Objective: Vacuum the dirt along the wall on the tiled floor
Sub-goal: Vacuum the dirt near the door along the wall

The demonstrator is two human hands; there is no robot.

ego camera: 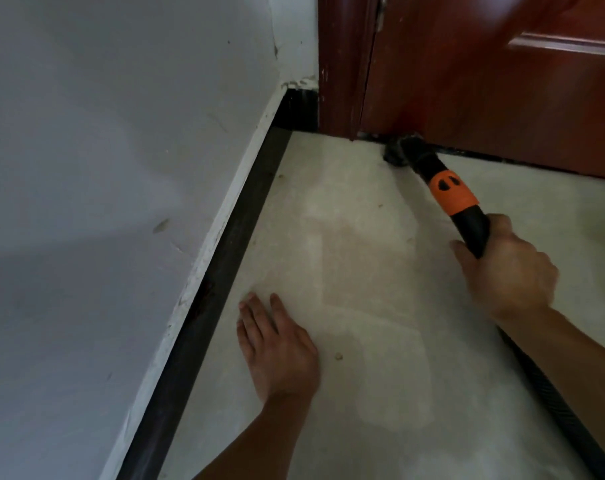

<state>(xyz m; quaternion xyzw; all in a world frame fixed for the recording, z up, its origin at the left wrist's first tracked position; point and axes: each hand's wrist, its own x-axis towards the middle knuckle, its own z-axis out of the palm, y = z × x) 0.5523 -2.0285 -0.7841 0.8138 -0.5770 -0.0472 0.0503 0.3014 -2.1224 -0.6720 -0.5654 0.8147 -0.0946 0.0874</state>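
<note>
- Right hand [502, 268] is wrapped round the black vacuum nozzle [467, 230], just behind its orange collar.
- Brush tip [403, 152] is on the floor [380, 306] at the foot of the door [484, 98], near the corner.
- Left hand [277, 348] lies flat on the tiles, fingers straight, holding nothing.
- Step in hand: the door edge. Next, likely, draw the tip along the dark skirting [218, 271] — a crumb [338, 357] lies beside the left hand.

No legible txt or labels anywhere.
</note>
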